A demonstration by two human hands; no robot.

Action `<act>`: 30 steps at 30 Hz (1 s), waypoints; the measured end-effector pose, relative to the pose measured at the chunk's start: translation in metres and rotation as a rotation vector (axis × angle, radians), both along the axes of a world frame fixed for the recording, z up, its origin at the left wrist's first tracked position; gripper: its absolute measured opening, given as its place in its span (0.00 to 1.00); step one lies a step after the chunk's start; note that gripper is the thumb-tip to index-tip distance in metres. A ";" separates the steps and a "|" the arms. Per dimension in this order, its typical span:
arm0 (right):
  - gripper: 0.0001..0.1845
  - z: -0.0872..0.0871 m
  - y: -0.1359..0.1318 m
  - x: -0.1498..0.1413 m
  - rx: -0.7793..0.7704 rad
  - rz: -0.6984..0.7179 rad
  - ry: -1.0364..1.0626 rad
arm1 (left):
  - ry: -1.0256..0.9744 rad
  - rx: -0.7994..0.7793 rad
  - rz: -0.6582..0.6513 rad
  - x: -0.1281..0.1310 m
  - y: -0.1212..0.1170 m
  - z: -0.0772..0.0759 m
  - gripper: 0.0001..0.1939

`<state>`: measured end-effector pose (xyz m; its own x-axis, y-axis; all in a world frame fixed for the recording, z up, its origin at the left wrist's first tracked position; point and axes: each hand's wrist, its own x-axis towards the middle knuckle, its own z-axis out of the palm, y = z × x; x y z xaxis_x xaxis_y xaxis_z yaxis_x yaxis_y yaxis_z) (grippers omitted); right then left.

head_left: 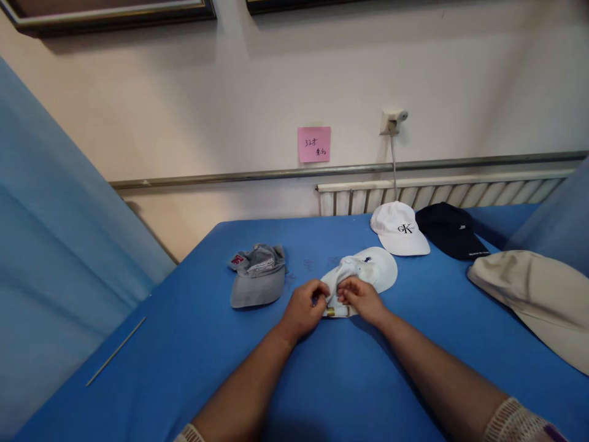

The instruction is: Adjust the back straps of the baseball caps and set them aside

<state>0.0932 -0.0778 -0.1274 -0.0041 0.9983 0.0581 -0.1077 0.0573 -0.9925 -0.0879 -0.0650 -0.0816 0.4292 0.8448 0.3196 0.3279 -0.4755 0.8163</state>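
A pale cap (381, 270) with a small dark blue emblem lies on the blue-covered table, brim pointing away to the right and its back strap with a brass buckle toward me. My left hand (307, 307) pinches the left edge of its crumpled crown. Across from it, my right hand (362, 298) has curled fingers pressed on the cap's fabric near the strap. A grey cap (258, 279) with a red patch rests to the left, apart from both hands. Behind the pale cap on the right sits a white cap (398, 230) with black letters.
A black cap (448, 228) and a large beige cap (536, 294) lie at the right. A thin stick (116, 351) is at the left on the blue cover (193, 344). A radiator (442, 190) and metal rail (257, 175) run along the wall; a blue curtain (64, 245) hangs left.
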 end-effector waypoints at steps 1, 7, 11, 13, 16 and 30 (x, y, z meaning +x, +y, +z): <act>0.06 -0.004 0.006 0.004 -0.040 0.013 0.066 | 0.040 -0.006 -0.057 0.003 -0.004 0.001 0.08; 0.07 -0.008 0.017 0.011 -0.064 0.035 0.123 | 0.296 0.095 -0.242 0.019 -0.012 0.004 0.12; 0.07 -0.011 0.016 0.008 -0.040 0.032 0.086 | 0.547 0.181 -0.227 0.022 -0.011 0.004 0.09; 0.07 -0.012 0.016 0.008 -0.041 0.028 0.069 | 0.566 0.204 -0.217 0.020 -0.010 0.003 0.07; 0.08 -0.013 0.017 0.008 -0.036 0.029 0.054 | 0.518 0.186 -0.183 0.019 -0.008 0.000 0.05; 0.10 -0.013 0.013 0.011 -0.022 0.078 0.009 | 0.653 0.086 -0.167 -0.012 0.006 0.023 0.10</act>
<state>0.1038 -0.0645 -0.1405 -0.0820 0.9960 0.0363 -0.1194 0.0264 -0.9925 -0.1003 -0.0594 -0.0589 0.6798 0.7332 0.0139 0.6569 -0.6173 0.4330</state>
